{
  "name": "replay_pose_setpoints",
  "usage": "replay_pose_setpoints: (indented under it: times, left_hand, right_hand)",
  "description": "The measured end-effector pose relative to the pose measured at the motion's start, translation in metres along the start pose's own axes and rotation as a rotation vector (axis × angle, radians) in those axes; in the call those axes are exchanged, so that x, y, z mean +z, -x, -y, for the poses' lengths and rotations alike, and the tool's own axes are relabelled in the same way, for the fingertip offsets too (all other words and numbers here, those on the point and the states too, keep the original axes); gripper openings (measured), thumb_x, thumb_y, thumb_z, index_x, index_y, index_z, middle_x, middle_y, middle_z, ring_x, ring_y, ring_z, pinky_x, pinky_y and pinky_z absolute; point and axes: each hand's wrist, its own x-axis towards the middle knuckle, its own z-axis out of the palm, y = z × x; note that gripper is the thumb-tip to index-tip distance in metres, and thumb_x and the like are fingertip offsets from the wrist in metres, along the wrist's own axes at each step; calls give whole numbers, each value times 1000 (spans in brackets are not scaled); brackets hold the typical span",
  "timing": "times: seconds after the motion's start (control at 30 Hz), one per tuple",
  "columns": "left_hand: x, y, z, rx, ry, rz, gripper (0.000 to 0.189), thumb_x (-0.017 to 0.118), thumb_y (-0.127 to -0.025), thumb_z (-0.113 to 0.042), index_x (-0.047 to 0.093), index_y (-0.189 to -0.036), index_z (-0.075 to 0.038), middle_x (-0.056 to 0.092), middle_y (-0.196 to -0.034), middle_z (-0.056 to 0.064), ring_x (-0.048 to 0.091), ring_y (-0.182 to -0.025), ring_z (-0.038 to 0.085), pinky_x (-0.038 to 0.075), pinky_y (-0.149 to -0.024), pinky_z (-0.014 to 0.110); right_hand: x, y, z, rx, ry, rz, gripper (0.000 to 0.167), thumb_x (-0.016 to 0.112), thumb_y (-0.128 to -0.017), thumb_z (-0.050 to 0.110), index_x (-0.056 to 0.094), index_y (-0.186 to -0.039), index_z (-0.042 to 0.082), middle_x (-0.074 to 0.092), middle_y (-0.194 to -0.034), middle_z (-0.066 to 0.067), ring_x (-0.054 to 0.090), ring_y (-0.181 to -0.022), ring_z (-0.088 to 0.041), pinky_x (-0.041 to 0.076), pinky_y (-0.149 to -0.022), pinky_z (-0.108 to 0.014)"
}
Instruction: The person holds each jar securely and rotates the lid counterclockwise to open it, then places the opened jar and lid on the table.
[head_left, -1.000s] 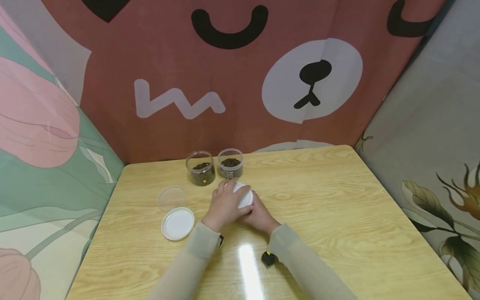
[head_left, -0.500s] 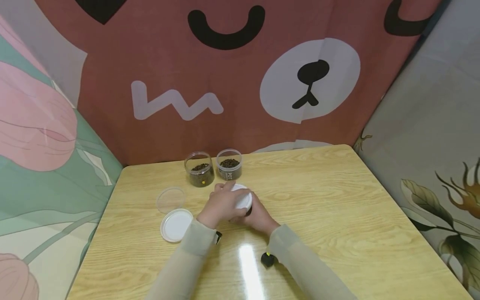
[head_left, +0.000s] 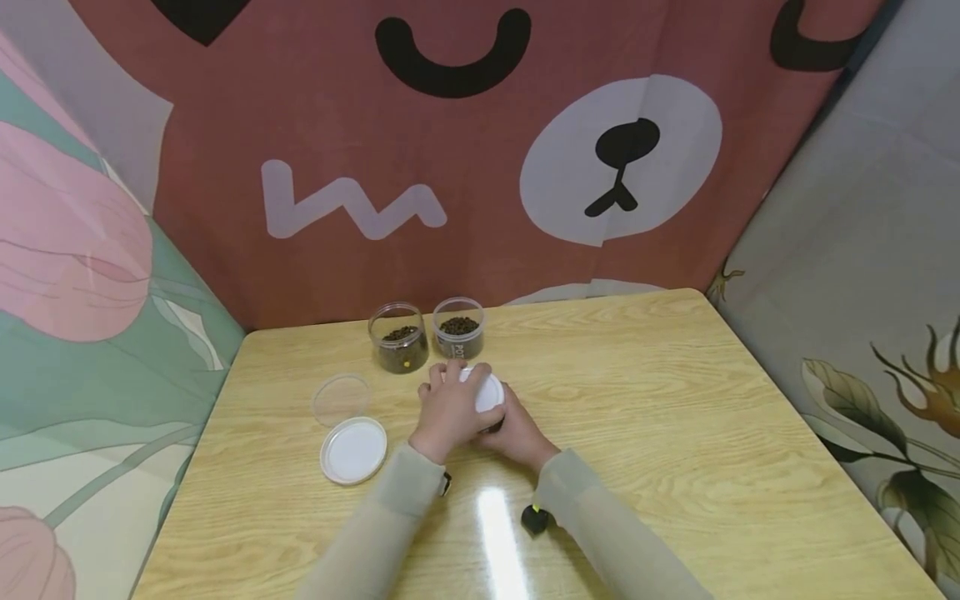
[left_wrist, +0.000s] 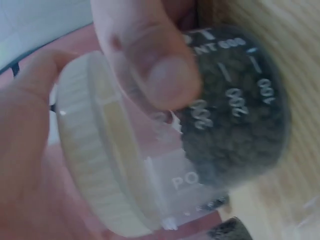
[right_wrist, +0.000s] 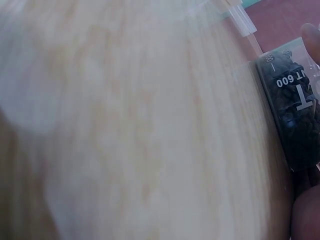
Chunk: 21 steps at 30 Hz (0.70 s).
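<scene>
My left hand [head_left: 447, 412] grips a white lid [head_left: 490, 395] from the left, thumb and fingers spread around its rim. In the left wrist view the lid's ribbed edge [left_wrist: 90, 145] sits on the mouth of a clear plastic jar [left_wrist: 240, 120], printed with volume marks and partly filled with dark pellets. My right hand [head_left: 522, 433] holds this jar's body from the right, low over the wooden table. In the right wrist view only part of the jar [right_wrist: 292, 110] shows at the right edge. Whether the lid is fully seated cannot be told.
Two lidless clear jars, one [head_left: 402, 353] left and one [head_left: 461, 343] right, hold dark pellets just beyond my hands. A transparent disc [head_left: 341, 399] and a white lid [head_left: 353, 451] lie on the table [head_left: 660, 433] to the left. A printed cloth [head_left: 480, 167] hangs behind.
My left hand has turned on the lid: its wrist swung left and back, and its fingers now spread wider around the rim. My right hand keeps the jar in nearly the same place.
</scene>
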Motion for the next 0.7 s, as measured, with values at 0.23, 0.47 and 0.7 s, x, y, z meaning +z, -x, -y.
replay_pose_setpoints:
  times: [0.23, 0.47, 0.7]
  left_hand:
    - [1, 1, 18, 203, 92, 117, 50, 69, -91, -46, 62, -138, -32, 37, -158, 16, 34, -138, 45, 38, -98, 65]
    - [-13, -1, 27, 244, 184, 231, 64, 78, -75, -33, 63, -138, -36, 29, -164, 15, 30, -142, 46, 35, -105, 64]
    - [-12, 2, 16, 159, 94, 97, 58, 82, -81, -47, 66, -134, -28, 45, -151, 25, 44, -126, 50, 38, -101, 62]
  right_hand:
    - [2, 0, -2, -13, 1, -4, 99, 88, -74, 9, 28, -153, 5, 43, -153, -17, 47, -136, -32, 35, -116, -46]
    - [0, 4, 1, 63, 21, -40, 105, 93, -70, 20, 30, -153, 4, 44, -151, -19, 47, -136, -32, 33, -117, -47]
    - [0, 1, 5, 25, -76, -17, 101, 92, -71, 12, 32, -152, 10, 48, -148, -12, 52, -131, -28, 39, -113, -46]
